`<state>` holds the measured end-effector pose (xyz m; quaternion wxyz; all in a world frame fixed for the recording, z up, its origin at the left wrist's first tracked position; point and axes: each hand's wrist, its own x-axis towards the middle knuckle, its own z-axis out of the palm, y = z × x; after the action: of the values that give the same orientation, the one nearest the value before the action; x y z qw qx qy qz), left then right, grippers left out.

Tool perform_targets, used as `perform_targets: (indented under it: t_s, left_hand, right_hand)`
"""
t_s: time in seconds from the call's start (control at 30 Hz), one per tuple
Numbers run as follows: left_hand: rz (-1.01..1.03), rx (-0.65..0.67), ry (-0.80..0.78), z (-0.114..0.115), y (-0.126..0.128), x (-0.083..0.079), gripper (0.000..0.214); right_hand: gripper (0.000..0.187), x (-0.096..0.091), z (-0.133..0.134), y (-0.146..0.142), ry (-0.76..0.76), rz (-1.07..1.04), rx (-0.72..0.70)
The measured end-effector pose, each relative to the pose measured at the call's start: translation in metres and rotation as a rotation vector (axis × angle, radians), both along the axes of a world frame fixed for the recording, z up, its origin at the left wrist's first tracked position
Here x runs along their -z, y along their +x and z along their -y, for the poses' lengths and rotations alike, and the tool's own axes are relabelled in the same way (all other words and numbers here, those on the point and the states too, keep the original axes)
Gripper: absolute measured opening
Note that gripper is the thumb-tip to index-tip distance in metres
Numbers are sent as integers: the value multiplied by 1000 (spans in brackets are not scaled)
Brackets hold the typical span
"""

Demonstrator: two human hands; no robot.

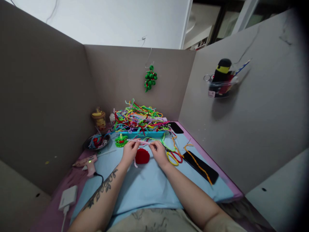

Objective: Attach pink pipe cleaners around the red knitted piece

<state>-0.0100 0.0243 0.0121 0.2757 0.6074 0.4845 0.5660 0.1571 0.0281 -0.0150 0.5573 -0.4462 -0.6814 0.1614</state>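
My left hand [129, 151] and my right hand [159, 152] pinch the two ends of a pale pink pipe cleaner [142, 142], held level above the light blue mat [145, 183]. One end of the pink stem hangs down by my left wrist. Just below and between the hands lies a red fuzzy piece [142, 156]. A green fuzzy figure [121, 140] sits just beyond my left hand.
A blue tray [142, 133] piled with many coloured pipe cleaners stands behind. Red and yellow loops [175, 157], a black phone [201, 167] with an orange stem, a pink glue gun [87, 162], a dark dish [98, 142], a white charger [68, 197] lie around. Grey partition walls enclose the desk.
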Motion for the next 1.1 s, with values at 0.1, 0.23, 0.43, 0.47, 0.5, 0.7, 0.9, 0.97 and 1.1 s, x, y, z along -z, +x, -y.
perform_targets:
  t_s: [0.1, 0.23, 0.43, 0.47, 0.5, 0.7, 0.9, 0.97, 1.1]
  left_hand:
    - [-20, -9, -3, 0, 0, 1, 30]
    - [-48, -21, -5, -1, 1, 3, 32]
    - [-93, -57, 17, -2, 3, 7, 31]
    - [-105, -61, 32, -2, 3, 7, 29]
    - [-114, -66, 50, -2, 3, 7, 28]
    - [-98, -80, 70, -3, 0, 5, 25]
    - [-4, -8, -11, -3, 1, 2, 34]
    - [30, -3, -31, -3, 2, 3, 39]
    - [-4, -44, 9, -3, 1, 3, 33]
  right_hand:
    - [9, 1, -1, 0, 2, -12, 4]
    - [8, 2, -1, 0, 7, -26, 16]
    - [7, 3, -1, -1, 21, -29, 25]
    - [6, 3, -2, -1, 15, -31, 25]
    - [6, 4, -2, -2, 2, -32, 24]
    - [17, 9, -8, -5, -108, 4, -75]
    - [22, 15, -13, -3, -117, 157, -119]
    - [21, 13, -13, -1, -116, 132, -77]
    - [20, 8, -11, 1, -84, 95, -15]
